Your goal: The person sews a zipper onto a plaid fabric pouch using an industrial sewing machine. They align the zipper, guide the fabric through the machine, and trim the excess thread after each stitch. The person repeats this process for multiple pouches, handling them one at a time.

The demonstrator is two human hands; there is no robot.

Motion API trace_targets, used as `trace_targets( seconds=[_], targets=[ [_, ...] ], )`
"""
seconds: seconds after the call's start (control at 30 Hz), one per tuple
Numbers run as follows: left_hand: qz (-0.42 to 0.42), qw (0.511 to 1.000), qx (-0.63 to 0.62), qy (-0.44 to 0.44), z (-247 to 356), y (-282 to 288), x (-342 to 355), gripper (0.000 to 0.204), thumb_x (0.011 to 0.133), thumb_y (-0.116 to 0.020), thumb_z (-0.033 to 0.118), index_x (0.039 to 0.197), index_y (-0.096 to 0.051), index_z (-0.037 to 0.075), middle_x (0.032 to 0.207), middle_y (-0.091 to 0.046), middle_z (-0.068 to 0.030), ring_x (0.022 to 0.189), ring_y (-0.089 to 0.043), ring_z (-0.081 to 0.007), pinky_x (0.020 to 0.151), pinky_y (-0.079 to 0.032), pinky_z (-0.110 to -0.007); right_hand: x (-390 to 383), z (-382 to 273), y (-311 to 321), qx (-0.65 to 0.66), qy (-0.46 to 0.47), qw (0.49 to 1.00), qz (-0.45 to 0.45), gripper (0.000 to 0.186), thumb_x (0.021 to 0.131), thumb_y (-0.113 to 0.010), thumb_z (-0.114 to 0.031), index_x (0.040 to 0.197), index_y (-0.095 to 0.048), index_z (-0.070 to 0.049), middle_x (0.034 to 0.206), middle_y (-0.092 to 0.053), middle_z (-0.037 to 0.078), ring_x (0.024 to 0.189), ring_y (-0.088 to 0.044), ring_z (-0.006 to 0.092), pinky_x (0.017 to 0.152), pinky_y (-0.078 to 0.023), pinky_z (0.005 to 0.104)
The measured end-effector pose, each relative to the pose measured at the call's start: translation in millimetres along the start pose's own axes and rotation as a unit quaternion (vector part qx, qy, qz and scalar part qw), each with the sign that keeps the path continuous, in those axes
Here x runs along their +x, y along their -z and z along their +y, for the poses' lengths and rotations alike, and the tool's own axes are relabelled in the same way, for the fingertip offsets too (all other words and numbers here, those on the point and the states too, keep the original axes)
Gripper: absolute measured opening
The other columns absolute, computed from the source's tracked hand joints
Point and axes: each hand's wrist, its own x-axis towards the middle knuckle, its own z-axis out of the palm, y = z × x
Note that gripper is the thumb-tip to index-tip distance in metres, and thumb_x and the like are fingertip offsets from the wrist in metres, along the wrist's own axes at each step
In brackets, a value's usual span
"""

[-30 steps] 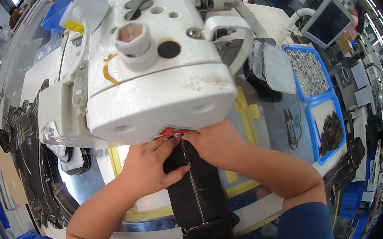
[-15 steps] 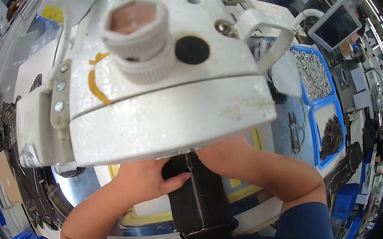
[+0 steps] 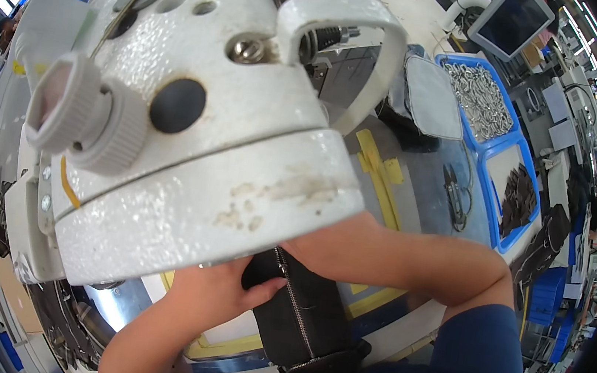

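Observation:
A white industrial sewing machine head [image 3: 204,197] fills the upper middle, close to the camera. Beneath it lies a black fabric piece [image 3: 301,314] with a metal zipper [image 3: 293,304] running lengthwise. My left hand [image 3: 215,288] rests at the fabric's left side, thumb stretched out to the zipper, other fingers hidden under the machine head. My right hand [image 3: 328,246] lies on the fabric's upper right, its fingertips also covered by the head. Yellow tape [image 3: 373,158] marks the metal bed around the work.
Thread snips [image 3: 453,198] lie on the bed at right, beside blue trays [image 3: 485,150] of metal pulls and dark pieces. A grey-backed fabric stack [image 3: 432,102] sits behind. Dark garments [image 3: 66,315] hang at left. A monitor [image 3: 512,23] stands back right.
The machine head looms larger in view than a second ago as the camera shifted nearer, now covering more of my fingers. My hands and the zippered fabric sit slightly lower in the picture.

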Motion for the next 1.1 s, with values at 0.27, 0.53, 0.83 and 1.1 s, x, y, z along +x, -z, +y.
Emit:
trace_targets(
  seconds=[0.27, 0.53, 0.83, 1.1],
  targets=[
    [-0.022, 0.998, 0.045, -0.033, 1.1, -13.4, -11.4, 0.095, 0.079, -0.084, 0.051, 0.144, -0.054, -0.011, 0.135, -0.062, -0.0265, 0.114, -0.063, -0.0433, 0.102, -0.049, -0.050, -8.5, -5.2, 14.7, 0.010, 0.013, 0.999, -0.046, 0.077, 0.092, -0.069, -0.053, 0.126, -0.064, 0.015, 0.126, -0.068, 0.024, 0.117, -0.064, 0.0335, 0.101, -0.050, 0.0418],
    [-0.063, 0.997, 0.052, -0.010, 11.6, -7.6, -14.6, 0.110, 0.079, -0.078, 0.067, 0.147, -0.048, -0.015, 0.137, -0.059, -0.0335, 0.123, -0.060, -0.0502, 0.110, -0.045, -0.056, -10.5, -16.9, 14.2, -0.047, 0.013, 0.997, -0.067, 0.080, 0.093, -0.065, -0.057, 0.132, -0.062, 0.013, 0.136, -0.063, 0.029, 0.125, -0.061, 0.0406, 0.107, -0.046, 0.0468],
    [-0.085, 0.992, 0.098, 0.011, 22.3, -9.7, -13.1, 0.124, 0.076, -0.071, 0.081, 0.148, -0.044, -0.017, 0.144, -0.053, -0.0362, 0.132, -0.053, -0.0555, 0.117, -0.037, -0.060, -17.0, -27.1, 4.6, -0.074, -0.024, 0.994, -0.078, 0.084, 0.098, -0.060, -0.056, 0.142, -0.054, 0.015, 0.142, -0.057, 0.033, 0.131, -0.059, 0.0431, 0.114, -0.043, 0.0488],
    [-0.065, 0.992, 0.108, 0.002, 18.7, -13.8, -12.6, 0.125, 0.074, -0.072, 0.081, 0.149, -0.044, -0.015, 0.145, -0.053, -0.0348, 0.132, -0.052, -0.0544, 0.117, -0.037, -0.060, -17.2, -29.7, 2.9, -0.068, -0.051, 0.994, -0.062, 0.082, 0.098, -0.062, -0.053, 0.142, -0.053, 0.015, 0.143, -0.057, 0.032, 0.131, -0.059, 0.0427, 0.113, -0.043, 0.0486]
  ],
)
